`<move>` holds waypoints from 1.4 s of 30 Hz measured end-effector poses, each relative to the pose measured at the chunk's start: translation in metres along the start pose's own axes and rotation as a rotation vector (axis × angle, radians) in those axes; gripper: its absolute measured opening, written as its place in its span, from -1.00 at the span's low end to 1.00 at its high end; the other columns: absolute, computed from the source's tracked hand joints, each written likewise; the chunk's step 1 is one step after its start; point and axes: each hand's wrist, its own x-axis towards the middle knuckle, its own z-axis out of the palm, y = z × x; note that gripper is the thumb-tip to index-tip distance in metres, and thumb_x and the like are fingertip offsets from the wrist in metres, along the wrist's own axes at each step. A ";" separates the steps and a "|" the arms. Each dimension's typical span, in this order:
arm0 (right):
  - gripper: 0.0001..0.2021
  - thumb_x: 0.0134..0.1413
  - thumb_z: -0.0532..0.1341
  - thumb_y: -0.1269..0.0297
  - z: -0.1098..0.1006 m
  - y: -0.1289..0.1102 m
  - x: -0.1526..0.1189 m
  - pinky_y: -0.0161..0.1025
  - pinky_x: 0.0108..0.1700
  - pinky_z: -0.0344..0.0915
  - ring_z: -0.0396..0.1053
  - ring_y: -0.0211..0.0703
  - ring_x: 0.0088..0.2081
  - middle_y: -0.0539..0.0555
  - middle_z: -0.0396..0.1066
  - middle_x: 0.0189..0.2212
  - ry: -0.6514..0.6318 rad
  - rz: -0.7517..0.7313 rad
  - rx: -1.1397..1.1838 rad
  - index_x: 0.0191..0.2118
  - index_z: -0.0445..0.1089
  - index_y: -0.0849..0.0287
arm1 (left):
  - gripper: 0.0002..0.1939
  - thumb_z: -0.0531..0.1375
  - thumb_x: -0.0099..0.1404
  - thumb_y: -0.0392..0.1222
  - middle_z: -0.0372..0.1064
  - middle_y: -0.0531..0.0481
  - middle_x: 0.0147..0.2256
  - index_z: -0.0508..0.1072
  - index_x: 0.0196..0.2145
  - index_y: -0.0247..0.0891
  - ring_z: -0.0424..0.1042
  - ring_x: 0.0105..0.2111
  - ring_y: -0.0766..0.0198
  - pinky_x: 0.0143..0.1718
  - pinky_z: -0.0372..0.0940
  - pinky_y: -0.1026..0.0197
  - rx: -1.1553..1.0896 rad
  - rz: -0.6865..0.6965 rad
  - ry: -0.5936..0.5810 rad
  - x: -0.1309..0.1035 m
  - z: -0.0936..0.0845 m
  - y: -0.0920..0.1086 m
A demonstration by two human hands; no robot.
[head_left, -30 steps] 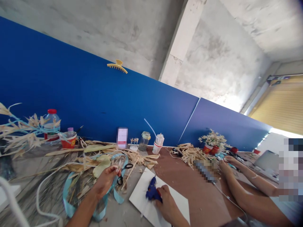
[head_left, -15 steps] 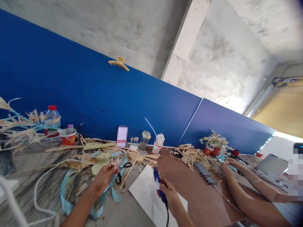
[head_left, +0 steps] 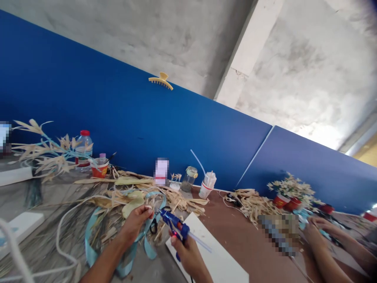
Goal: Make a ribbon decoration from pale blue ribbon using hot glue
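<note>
Left hand (head_left: 137,222): thumb and fingers pinched close on a small pale piece (head_left: 149,207), its shape mostly hidden by the fingertips. Right hand (head_left: 190,255): fingers wrapped around the grip of a blue glue gun (head_left: 173,224), small red light glowing by the thumb; nozzle aimed at the left fingertips and very near the pale piece, contact impossible to make out. Clear glue stick (head_left: 203,243) juts from the gun's rear, to the right of the right fingers, over a white board (head_left: 218,251) lying on the brown and grey counter (head_left: 224,220). Black-handled scissors (head_left: 153,226) just right of the left fingers, partly behind the gun. Light-blue ribbon (head_left: 150,249) loops around and below the left hand, among scraps. Dried husks (head_left: 176,198) spread beyond both sets of fingers. Farther off, along a blue partition (head_left: 118,110): upright phone (head_left: 161,171) beyond the left fingers, lidded jar (head_left: 189,179) and white cup (head_left: 206,190) beyond the right ones. Off to the left of the left fingers, a red cup (head_left: 100,169), a red-capped bottle (head_left: 84,151) and pale flowers on a blue stem (head_left: 53,145). Well right of the right fingers, another person's hands (head_left: 316,232) close together, near potted white flowers (head_left: 291,186).
</note>
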 end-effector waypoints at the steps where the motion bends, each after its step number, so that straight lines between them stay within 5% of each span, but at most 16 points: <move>1: -0.61 -0.01 0.22 -0.01 0.004 0.001 0.001 -0.16 -0.16 0.32 0.40 -0.04 -0.21 0.14 0.47 -0.26 -0.003 -0.023 -0.025 -0.17 0.45 0.19 | -0.77 0.40 -0.11 -0.11 0.34 0.03 -0.62 0.47 -0.63 -0.30 0.26 -0.56 0.32 -0.45 0.14 0.28 0.011 0.008 -0.002 0.000 0.000 0.001; 14: -0.75 0.06 0.16 0.08 0.008 -0.003 0.001 -0.23 -0.21 0.34 0.37 -0.07 -0.31 0.08 0.43 -0.36 0.017 -0.157 -0.143 -0.22 0.40 0.12 | -0.80 0.38 -0.05 -0.11 0.39 0.03 -0.58 0.49 -0.54 -0.28 0.29 -0.54 0.32 -0.44 0.16 0.31 0.025 -0.060 -0.014 0.005 -0.005 -0.014; 42: -0.80 0.14 0.13 0.13 0.012 0.003 0.003 -0.29 -0.32 0.39 0.42 -0.13 -0.37 0.04 0.45 -0.41 -0.012 -0.364 -0.208 -0.20 0.37 0.11 | -0.70 0.44 -0.18 -0.09 0.39 0.06 -0.60 0.46 -0.57 -0.31 0.29 -0.56 0.38 -0.44 0.15 0.31 -0.051 -0.125 0.013 0.000 0.004 -0.005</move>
